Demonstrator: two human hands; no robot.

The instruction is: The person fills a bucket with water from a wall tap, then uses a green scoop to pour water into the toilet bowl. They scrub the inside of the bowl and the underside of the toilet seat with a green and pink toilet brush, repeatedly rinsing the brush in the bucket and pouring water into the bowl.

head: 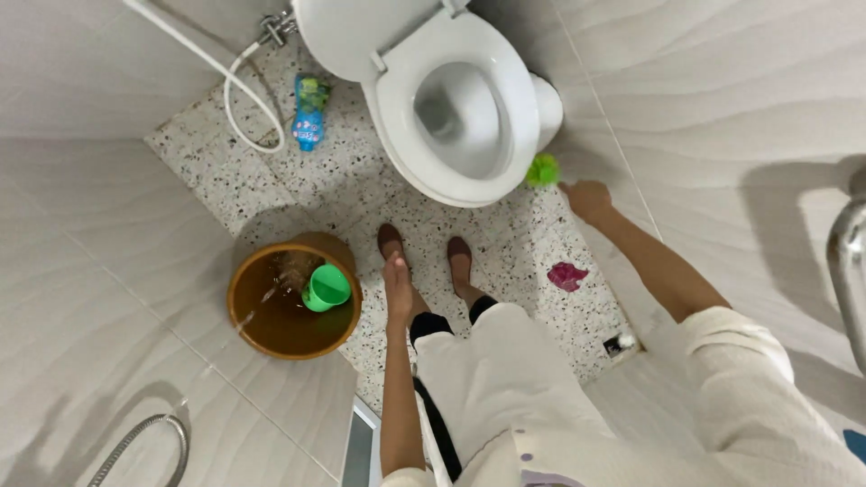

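**A:** Report the near field first.

**B:** My left hand [398, 287] hangs beside my thigh with the fingers straight and pressed together, holding nothing. Just to its left stands a brown bucket [262, 338] filled with water. A green scoop [326, 288] sits inside it against the right-hand wall.

**A:** Position of the right hand?

**B:** My right hand [588, 200] is extended forward, closed around a handle. I cannot see the handle itself; the fist hides it.

**A:** Describe the item at the end of that handle.

**B:** A green brush head [542, 169]: bright lime colour, tufted, roughly ball-shaped. It is touching the outer right edge of the toilet [397, 99], at the front of the seat rim, near the tiled wall.

**A:** Floor condition?

**B:** Speckled terrazzo floor [361, 194]. A pink rag [566, 275] lies on it, to the right of my feet and near the wall.

**A:** Far field?

**B:** The toilet is white, seat down, lid raised. To its left a blue bottle [308, 113] with a green top lies on the floor. A white spray hose [236, 90] loops down just beside it.
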